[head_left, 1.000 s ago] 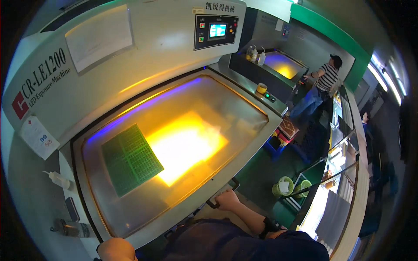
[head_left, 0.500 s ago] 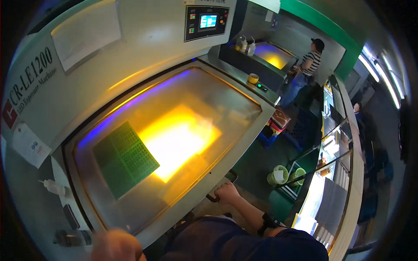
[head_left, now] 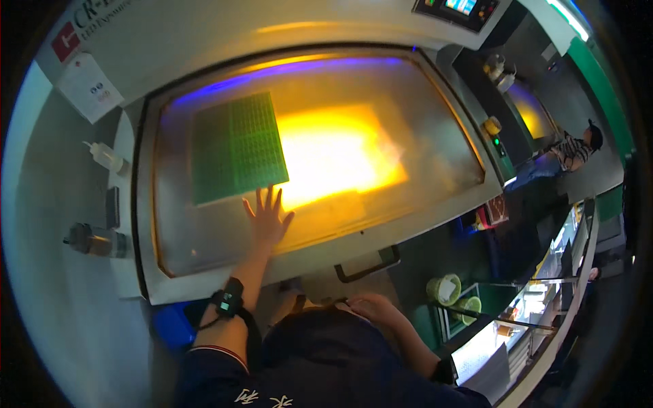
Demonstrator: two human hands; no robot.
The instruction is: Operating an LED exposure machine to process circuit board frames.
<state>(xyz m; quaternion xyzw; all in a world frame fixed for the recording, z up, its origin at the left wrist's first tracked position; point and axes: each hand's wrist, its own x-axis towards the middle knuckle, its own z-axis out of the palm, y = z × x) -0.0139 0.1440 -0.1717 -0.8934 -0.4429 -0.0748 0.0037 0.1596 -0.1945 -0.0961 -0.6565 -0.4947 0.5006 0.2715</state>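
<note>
Both hands have moved: the left hand [head_left: 270, 228] was by the bed's front left corner and now reaches in over the bed [head_left: 445, 136], while the right hand [head_left: 373, 307] has let go of the handle [head_left: 371, 272] and is down near the shirt [head_left: 333, 360]. The green board [head_left: 238, 146] is still on the left half of the bed, nearer the back edge than the front, with the bright light [head_left: 340, 160] right beside it.

The left fingers [head_left: 269, 197] are spread wide, palm down, with their tips at the board's front edge — I cannot tell if they touch it. The right fingers are partly hidden, so I cannot tell how they are set.

I think the board is light, thin and quite stiff. It could slide on the smooth bed, and its face could scratch, so it is best held by its edges — the front edge, or two corners across from each other.
</note>
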